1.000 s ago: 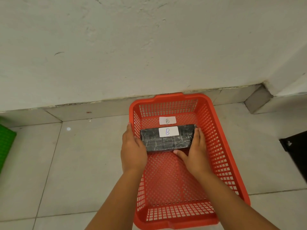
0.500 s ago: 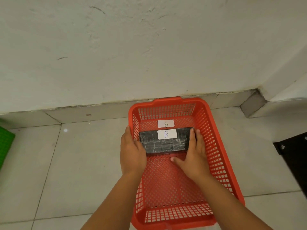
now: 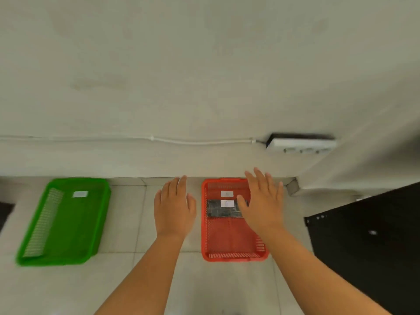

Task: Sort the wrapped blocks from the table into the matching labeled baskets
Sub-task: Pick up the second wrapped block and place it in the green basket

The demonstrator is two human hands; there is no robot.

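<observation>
A black wrapped block (image 3: 221,211) with a white label lies flat in the far half of the red basket (image 3: 227,256), just below the basket's own white label (image 3: 226,193). Neither label is readable in the blur. My left hand (image 3: 173,209) hovers over the floor tiles left of the red basket, fingers spread and holding nothing. My right hand (image 3: 263,205) floats above the basket's right side, also spread and holding nothing, and hides the block's right end. A green basket (image 3: 61,255) with a white label (image 3: 80,194) sits on the floor to the left.
Both baskets rest on grey floor tiles against a white wall. A white power strip (image 3: 300,144) with a cable hangs on the wall at upper right. A black table edge (image 3: 368,242) juts in at the right.
Both hands have let go of the block and lifted away, leaving it in the red basket. The view has pulled back and up, so the green basket and power strip now show.
</observation>
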